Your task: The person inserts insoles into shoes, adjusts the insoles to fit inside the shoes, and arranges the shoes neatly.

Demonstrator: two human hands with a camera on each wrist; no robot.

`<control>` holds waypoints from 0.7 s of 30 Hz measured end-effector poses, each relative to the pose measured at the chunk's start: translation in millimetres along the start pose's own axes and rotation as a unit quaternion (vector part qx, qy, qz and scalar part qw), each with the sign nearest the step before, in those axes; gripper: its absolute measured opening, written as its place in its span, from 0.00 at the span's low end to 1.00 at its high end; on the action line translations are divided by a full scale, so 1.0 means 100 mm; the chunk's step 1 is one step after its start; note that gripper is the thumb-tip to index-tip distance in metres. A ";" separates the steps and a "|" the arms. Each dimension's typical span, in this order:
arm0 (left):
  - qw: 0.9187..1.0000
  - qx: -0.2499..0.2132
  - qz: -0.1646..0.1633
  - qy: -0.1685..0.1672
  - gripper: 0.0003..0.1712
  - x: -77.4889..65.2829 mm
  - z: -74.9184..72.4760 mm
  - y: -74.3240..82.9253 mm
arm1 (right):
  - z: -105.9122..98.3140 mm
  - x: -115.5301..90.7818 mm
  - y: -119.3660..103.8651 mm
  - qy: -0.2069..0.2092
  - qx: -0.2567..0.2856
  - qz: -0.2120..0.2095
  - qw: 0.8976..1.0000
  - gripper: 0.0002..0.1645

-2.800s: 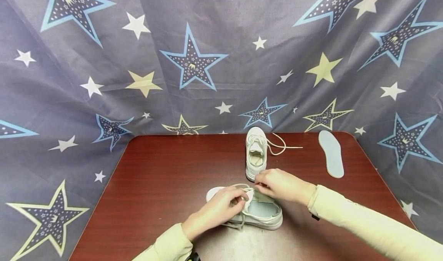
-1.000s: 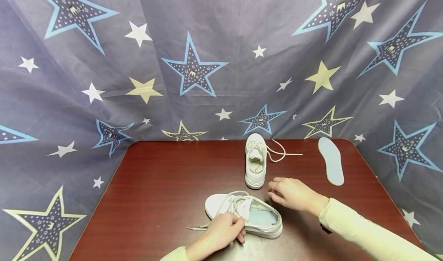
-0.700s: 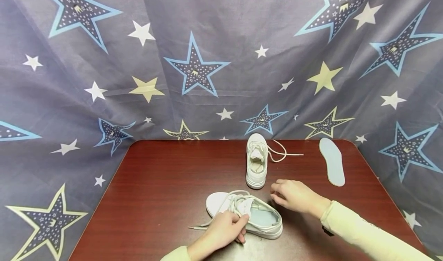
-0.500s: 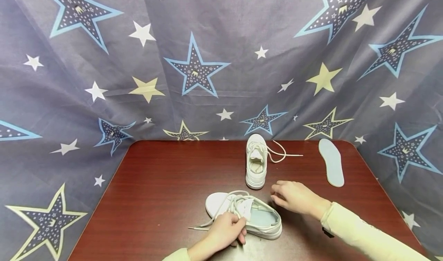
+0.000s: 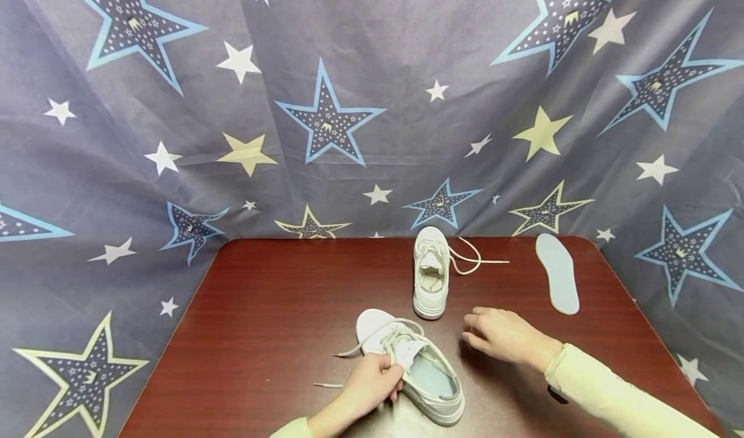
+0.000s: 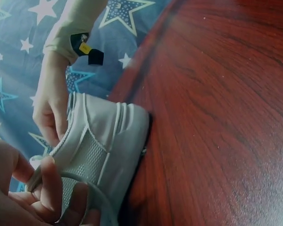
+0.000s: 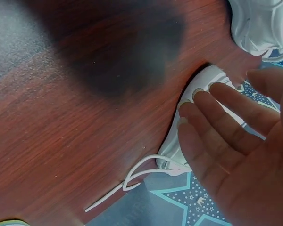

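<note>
Left grip: narrowed to a pinch; my thumb and fingertips hold the edge of the shoe beside its tongue.
Right grip: fingers relaxed and slightly bent, carrying nothing; I have it just right of the shoe, apart from it, over the surface.
Shoe: at my left grip, its toe pointing away beyond that grip, its heel nearer me and to the grip's right.
Look: white, with a smooth rounded toe, thick white sole, mesh side panel and a pale blue insole inside.
Lace: slack, looping over the front; two tips stick out left of the shoe, one just beyond my left grip.
Other shoe: also white, beyond my right grip and to its left, heel towards me, beige inside.
Loose insole: pale blue, beyond my right grip and to its right.
Writing: a yellow patch on my right wristband, too small to read.
Cloth: behind everything, stars and little crowns printed on it.
</note>
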State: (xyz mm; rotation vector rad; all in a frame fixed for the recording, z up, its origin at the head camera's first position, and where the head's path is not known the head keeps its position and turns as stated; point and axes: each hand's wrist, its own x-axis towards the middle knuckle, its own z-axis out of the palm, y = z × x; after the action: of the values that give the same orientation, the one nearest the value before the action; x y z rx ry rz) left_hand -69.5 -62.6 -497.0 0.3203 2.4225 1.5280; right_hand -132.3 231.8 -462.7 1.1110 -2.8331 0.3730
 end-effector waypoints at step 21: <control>0.991 0.120 0.035 0.046 0.19 0.29 -0.40 0.11 | 0.08 -0.06 0.07 -0.030 0.022 0.032 0.999 0.08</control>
State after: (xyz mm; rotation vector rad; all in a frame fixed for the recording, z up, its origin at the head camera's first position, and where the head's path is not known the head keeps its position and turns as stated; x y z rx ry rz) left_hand -109.2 -82.8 -473.3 0.3932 2.6993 1.3053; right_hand -132.3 239.1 -472.6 1.0606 -2.9327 0.4163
